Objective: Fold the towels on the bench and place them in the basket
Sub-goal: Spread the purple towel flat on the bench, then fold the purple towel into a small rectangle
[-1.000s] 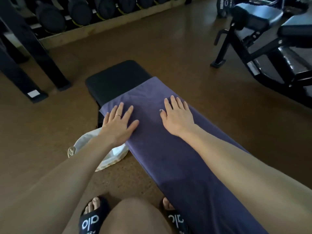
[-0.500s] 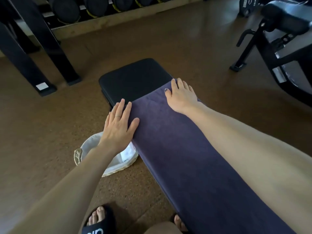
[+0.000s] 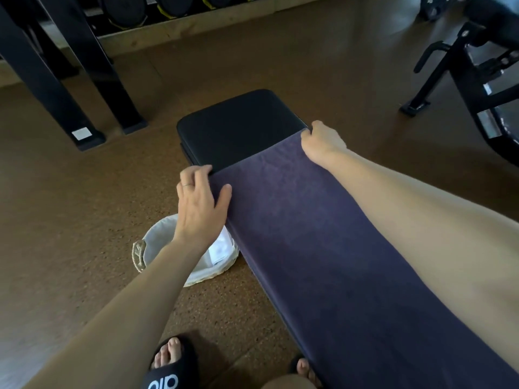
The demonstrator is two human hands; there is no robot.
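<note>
A dark purple towel (image 3: 323,248) lies spread flat along the length of the black padded bench (image 3: 238,127), running from the lower right of the frame up toward the centre, where its far short edge stops short of the bench's end and leaves bare black padding showing above it. Both hands sit at that far edge, one at each corner, which looks like the set-up for lifting the end and bringing it back toward the body to halve the towel. The right hand (image 3: 321,141), just right of centre, has its fingers curled over and round the far right corner of the cloth, apparently gripping it, with the knuckles up. The left hand (image 3: 200,199), left of centre, rests at the far left corner with the thumb lying on the towel's surface and the fingers bent down over the bench's side edge; whether those fingertips already pinch the cloth I cannot tell, since they curl out of sight. The towel itself looks soft and slightly napped, smooth and without wrinkles, its long sides draped a little over the bench's edges, so it should fold cleanly if both corners rise together. The white-lined woven basket (image 3: 146,254) stands on the brown floor in the lower left-centre, close beside the bench and partly hidden under the left wrist, with something white and folded already in it.
</note>
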